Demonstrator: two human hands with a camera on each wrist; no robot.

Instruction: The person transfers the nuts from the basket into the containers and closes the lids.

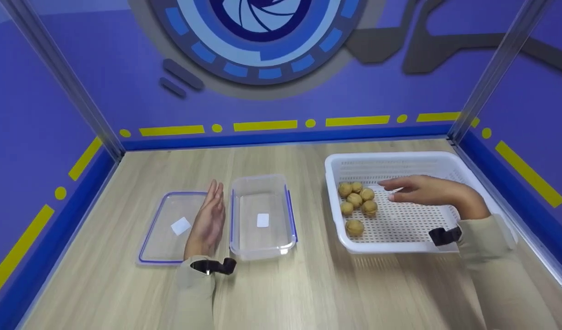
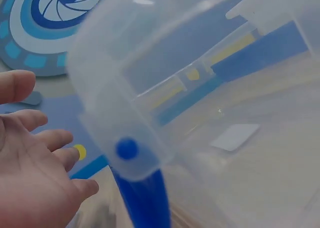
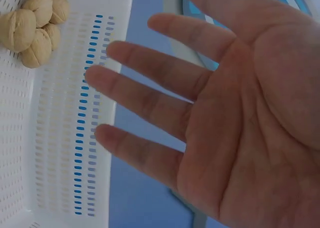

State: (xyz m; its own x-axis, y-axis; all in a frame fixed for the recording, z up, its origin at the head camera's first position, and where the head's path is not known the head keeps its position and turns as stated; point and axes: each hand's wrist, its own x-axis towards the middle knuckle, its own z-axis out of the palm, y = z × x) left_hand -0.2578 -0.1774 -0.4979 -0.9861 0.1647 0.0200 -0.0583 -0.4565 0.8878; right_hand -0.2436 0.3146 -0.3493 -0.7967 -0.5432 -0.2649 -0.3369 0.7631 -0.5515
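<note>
Evidently a reach for the walnuts (image 1: 354,200) is in hand: they lie at nine o'clock in the white basket (image 1: 386,247), and the right hand (image 1: 420,189) hangs over it, fingers (image 3: 145,99) spread, holding nothing. At the clear box's (image 1: 262,252) nine o'clock stands the left hand (image 1: 208,222), its fingers loosely straight and empty. I'd say the next move calls for the right fingers dipping toward nine o'clock and curling round one walnut.

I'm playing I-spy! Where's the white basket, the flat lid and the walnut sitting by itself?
White basket (image 1: 391,247): head view, front rim.
Flat lid (image 1: 166,239): head view, clear panel.
Lone walnut (image 1: 354,228): head view, its middle.
</note>
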